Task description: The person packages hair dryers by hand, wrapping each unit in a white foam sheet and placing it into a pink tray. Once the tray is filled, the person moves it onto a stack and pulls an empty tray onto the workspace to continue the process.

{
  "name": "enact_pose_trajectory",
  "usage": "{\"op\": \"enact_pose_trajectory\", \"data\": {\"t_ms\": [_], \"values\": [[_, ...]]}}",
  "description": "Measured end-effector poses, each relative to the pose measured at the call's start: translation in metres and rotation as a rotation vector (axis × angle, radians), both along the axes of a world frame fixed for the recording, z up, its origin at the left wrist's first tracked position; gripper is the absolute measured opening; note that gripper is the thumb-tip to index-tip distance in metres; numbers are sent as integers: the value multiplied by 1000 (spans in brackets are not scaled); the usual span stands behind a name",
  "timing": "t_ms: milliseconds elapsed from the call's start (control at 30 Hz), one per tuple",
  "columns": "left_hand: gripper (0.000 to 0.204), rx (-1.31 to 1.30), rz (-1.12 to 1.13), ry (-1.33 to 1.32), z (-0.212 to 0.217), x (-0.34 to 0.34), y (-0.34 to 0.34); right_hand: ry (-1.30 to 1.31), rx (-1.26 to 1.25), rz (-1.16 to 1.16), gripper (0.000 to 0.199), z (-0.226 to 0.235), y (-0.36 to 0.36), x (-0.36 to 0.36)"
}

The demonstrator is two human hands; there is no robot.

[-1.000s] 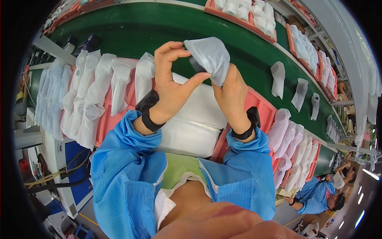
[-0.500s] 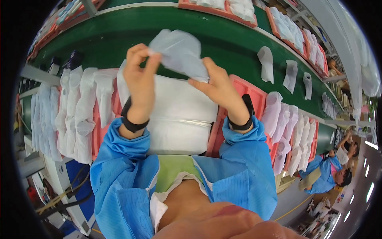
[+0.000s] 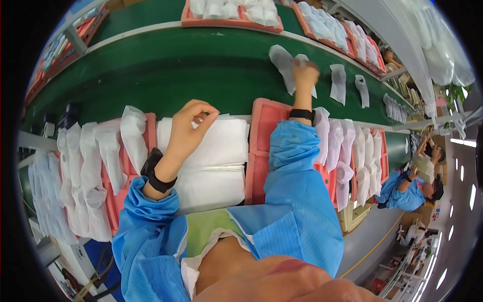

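My left hand (image 3: 193,126) hovers above a stack of white sheets (image 3: 214,146), fingers loosely bent and nothing visible in them. Farther out, my right hand (image 3: 306,76) reaches over the green belt (image 3: 166,75). It is blurred over a pale wrapped bundle (image 3: 314,92), mostly covered by the hand; whether the fingers grip it I cannot tell. Just left of that hand lies a long whitish wrapped bundle (image 3: 283,65). Both wrists wear black bands.
Pink trays (image 3: 259,166) flank the sheets. White wrapped bundles (image 3: 133,136) fill the left tray, lavender ones (image 3: 334,143) lie right. More bundles (image 3: 338,83) lie along the belt. Loaded trays (image 3: 231,22) stand beyond it. Co-workers in blue (image 3: 407,194) sit at far right.
The pale wrapped piece has left the space between my hands. My right hand has moved out and right over the belt; my left has stayed over the sheets. The view has shifted right.
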State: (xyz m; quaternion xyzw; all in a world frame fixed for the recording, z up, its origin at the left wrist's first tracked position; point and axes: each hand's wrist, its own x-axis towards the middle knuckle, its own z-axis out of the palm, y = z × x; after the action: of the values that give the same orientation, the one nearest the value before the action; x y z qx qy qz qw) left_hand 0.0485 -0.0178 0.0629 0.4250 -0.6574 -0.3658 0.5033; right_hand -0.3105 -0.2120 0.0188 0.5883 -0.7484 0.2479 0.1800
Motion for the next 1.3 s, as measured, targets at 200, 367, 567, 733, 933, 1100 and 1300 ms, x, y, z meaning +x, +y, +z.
{"op": "enact_pose_trajectory", "data": {"t_ms": [200, 367, 567, 733, 933, 1100, 1300], "values": [[8, 9, 22, 42, -4, 8, 3, -231, 383, -489, 33, -43, -8, -32], [12, -43, -36, 98, -14, 1, 5, -347, 164, 15, 32, -58, 0, -72], [39, 106, -53, 189, 0, 0, 11, -987, -66, 630, 35, 76, 89, 82], [46, 84, -21, 549, 27, -10, 28, -673, 478, 1222, 33, 101, 169, 177], [43, 214, -7, 842, 62, 47, 62, -830, 512, 1464, 37, 111, 197, 197], [40, -2, 534, 108, 85, 162, 103, -774, 519, 1377, 33, 122, 186, 164], [47, -2, 1149, -826, 47, 327, 130, -767, 438, 1343, 30, 125, 185, 157]]}}
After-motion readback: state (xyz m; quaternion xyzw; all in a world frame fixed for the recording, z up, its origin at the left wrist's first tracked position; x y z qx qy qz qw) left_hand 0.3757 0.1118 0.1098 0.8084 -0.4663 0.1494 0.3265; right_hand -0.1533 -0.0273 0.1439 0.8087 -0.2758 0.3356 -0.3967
